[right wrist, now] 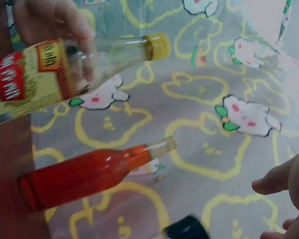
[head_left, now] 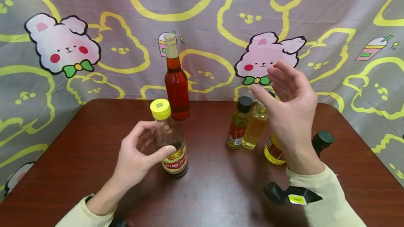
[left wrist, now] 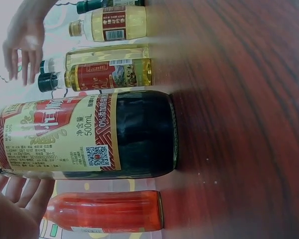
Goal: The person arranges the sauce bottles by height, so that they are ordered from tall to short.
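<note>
My left hand [head_left: 134, 155] holds a vinegar bottle [head_left: 172, 150] with a yellow cap, thumb across the front of its label and fingers behind. The bottle is upright, partly filled with dark liquid, and seems to rest on the table. In the left wrist view its red and cream label [left wrist: 55, 134] shows large. My right hand [head_left: 291, 104] is raised with fingers spread, holding nothing. Behind and below it are a dark-capped oil bottle [head_left: 238, 125], a clear bottle of pale yellow oil [head_left: 255, 129] and a yellow oil bottle [head_left: 274, 150], partly hidden by the hand and wrist.
A tall bottle of red liquid [head_left: 177, 87] stands behind the vinegar bottle. A green-capped bottle [head_left: 323, 139] is mostly hidden behind my right forearm. The brown table [head_left: 208, 192] ends at a patterned curtain [head_left: 202, 38].
</note>
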`<state>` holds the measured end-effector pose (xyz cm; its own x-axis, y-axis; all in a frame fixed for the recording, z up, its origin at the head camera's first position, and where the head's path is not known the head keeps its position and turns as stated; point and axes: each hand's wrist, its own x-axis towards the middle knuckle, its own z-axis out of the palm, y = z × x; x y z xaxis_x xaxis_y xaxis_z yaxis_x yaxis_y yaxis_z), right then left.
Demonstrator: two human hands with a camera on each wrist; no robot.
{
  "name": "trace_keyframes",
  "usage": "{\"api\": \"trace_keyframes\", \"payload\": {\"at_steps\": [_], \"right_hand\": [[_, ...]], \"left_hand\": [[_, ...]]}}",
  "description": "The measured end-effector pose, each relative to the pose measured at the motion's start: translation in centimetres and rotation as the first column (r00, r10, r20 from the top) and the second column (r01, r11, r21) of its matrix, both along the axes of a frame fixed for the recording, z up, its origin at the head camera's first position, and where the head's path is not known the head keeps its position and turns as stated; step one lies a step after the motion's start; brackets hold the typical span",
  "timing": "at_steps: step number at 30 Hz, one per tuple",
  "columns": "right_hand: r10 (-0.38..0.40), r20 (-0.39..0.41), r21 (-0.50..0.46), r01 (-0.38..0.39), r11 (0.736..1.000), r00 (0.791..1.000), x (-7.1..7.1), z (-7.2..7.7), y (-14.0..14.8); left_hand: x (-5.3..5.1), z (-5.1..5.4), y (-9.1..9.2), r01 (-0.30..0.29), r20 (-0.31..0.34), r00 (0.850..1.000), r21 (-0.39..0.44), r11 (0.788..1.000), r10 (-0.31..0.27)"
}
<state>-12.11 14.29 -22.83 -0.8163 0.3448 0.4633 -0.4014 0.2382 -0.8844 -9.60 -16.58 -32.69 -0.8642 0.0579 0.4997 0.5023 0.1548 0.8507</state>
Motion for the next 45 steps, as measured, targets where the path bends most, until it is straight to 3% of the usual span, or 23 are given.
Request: {"api": "trace_keyframes", "payload": {"at_steps": [4,8,14,22,30,37,45], "right_hand": [[-0.069,0.092,0.060,0.063,0.996,0.993,0.1,-1.4,0.7],[-0.118,0.202,0.138,0.091,0.986,0.972,0.2,-2.2,1.3],[-0.143,0.308,0.251,0.064,0.966,0.941,0.5,-2.7,2.3],[-0.142,0.363,0.350,0.007,0.937,0.921,0.3,-2.7,3.2],[-0.144,0.346,0.417,-0.015,0.909,0.927,0.2,-3.0,2.9],[-0.132,0.388,0.426,-0.050,0.903,0.912,-0.1,-3.3,2.9],[-0.209,0.420,0.522,-0.047,0.851,0.883,0.1,-3.7,3.0]], "left_hand": [[0.0,-0.1,0.0,-0.002,-0.002,1.000,0.001,1.000,0.002],[0.0,-0.1,0.1,0.005,0.004,1.000,0.004,1.000,-0.005],[0.0,-0.1,0.2,0.006,0.001,1.000,0.003,1.000,-0.006],[0.1,-0.1,0.0,0.009,-0.006,1.000,0.011,1.000,-0.008],[0.1,-0.1,0.0,0.006,-0.003,1.000,0.009,1.000,-0.006],[0.1,0.0,0.0,-0.002,-0.001,1.000,-0.002,1.000,0.002],[0.0,0.0,0.0,-0.007,0.020,1.000,-0.013,1.000,0.008]]}}
